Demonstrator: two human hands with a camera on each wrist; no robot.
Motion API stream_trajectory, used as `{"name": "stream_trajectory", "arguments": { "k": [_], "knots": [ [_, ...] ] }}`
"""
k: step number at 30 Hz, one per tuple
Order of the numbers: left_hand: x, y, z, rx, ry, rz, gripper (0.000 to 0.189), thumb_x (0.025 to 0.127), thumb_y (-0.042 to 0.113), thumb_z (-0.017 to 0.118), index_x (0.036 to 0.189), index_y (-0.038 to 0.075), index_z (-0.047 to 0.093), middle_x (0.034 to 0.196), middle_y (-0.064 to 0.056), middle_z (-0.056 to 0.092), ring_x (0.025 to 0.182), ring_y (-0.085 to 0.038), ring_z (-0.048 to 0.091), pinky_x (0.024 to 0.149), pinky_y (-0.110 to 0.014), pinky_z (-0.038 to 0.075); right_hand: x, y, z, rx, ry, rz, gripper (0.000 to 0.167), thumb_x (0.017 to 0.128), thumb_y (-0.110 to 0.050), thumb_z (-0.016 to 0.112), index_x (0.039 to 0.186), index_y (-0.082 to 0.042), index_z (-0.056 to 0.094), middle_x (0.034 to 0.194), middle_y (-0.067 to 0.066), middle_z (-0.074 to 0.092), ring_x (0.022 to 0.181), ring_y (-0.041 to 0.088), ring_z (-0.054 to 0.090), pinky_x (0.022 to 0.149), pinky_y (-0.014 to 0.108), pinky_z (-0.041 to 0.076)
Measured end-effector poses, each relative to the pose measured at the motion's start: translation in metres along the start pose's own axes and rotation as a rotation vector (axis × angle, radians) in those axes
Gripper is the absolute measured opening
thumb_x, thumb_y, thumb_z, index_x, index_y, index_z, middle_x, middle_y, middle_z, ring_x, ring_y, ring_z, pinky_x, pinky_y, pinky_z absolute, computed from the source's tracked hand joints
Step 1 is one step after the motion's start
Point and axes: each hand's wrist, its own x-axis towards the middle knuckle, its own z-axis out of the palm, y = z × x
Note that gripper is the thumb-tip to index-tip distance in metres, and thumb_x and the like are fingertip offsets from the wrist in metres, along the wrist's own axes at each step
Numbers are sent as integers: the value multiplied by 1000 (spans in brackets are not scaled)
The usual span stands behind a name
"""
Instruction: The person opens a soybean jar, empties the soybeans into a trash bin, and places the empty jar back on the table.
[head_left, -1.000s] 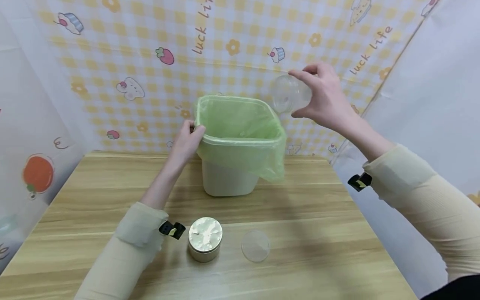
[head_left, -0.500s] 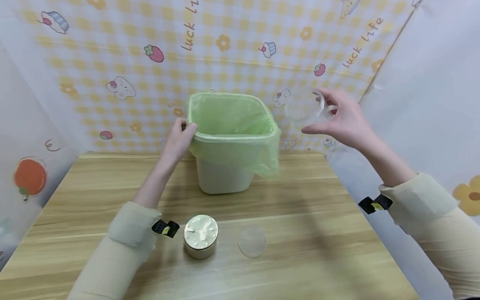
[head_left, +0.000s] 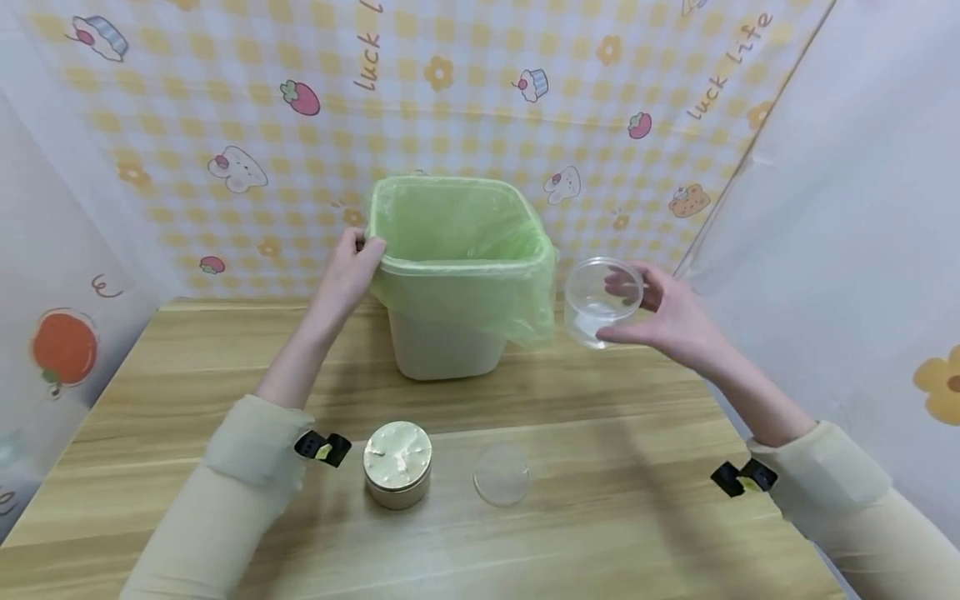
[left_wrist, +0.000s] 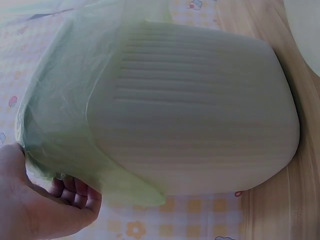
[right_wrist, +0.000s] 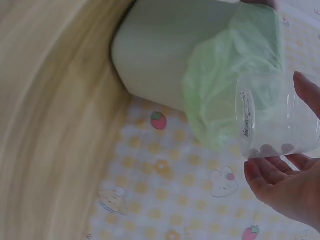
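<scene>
My left hand [head_left: 350, 268] grips the left rim of a white trash bin [head_left: 446, 346], thumb over the edge. A thin green trash bag [head_left: 461, 287] lines the bin and is folded out over its rim. To the right of the bin, my right hand [head_left: 667, 321] holds a clear plastic jar [head_left: 600, 312], mouth up and slightly tilted, with thumb and fingers on opposite sides. In the right wrist view, a small printed mark shows on the base of the jar [right_wrist: 275, 115]. The left wrist view shows the left hand [left_wrist: 45, 205] at the bag-covered rim.
A metal tin [head_left: 398, 464] with a shiny top stands at the front of the wooden table [head_left: 600, 483]. Beside it lies a clear round lid [head_left: 502, 475]. A patterned cloth [head_left: 247, 208] hangs behind the bin, and a white sheet [head_left: 847, 208] hangs on the right.
My right hand has drawn the jar away from above the bin's right side, down and to the right, turning it mouth up. The left hand keeps its grip on the rim.
</scene>
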Motion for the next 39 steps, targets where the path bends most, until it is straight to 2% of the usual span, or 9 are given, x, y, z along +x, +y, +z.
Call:
{"name": "stream_trajectory", "arguments": {
  "k": [6,10,16,18,25,33,39],
  "knots": [
    [1,0,0,9,5,-3,35,98,37,40,121,10,44,111,-4,43,105,-22,43,87,-35,39,-14,29,25,40,-101,17,83,76,-20,92,145,-9,48,143,11,62,135,33,59,104,27,49],
    [3,0,0,16,1,2,25,99,37,39,111,15,43,107,-3,41,102,-21,42,84,-35,38,-23,51,44,117,-155,5,85,76,-14,91,146,-5,46,145,14,59,136,36,57,107,30,50],
    [6,0,-4,9,9,3,24,99,36,39,112,16,44,107,-1,42,102,-19,42,85,-34,38,-35,77,67,193,-223,4,82,76,-13,91,145,-6,47,145,14,58,136,38,56,110,40,50],
    [7,0,-5,5,11,4,25,99,36,39,112,15,44,107,-1,42,102,-19,42,85,-34,38,-40,84,74,204,-239,-6,81,76,-12,91,145,-5,47,145,16,58,136,39,56,110,40,50],
    [8,-1,-4,4,-7,-9,27,100,36,39,117,15,45,109,0,43,102,-19,43,87,-35,39,-58,105,93,249,-329,4,87,74,-13,92,147,-7,44,146,24,55,137,41,54,105,19,48],
    [10,-2,-3,-13,-1,-3,27,100,36,39,116,15,46,107,1,43,102,-17,43,87,-34,40,-67,117,108,274,-386,9,89,72,-9,92,147,-12,43,146,19,55,139,40,51,107,24,48],
    [9,-3,-3,-12,5,3,27,101,36,39,116,15,46,106,1,44,100,-17,44,86,-33,40,-67,121,119,297,-405,1,89,70,-3,91,145,-10,44,145,20,56,138,41,51,109,25,47]
  ]
}}
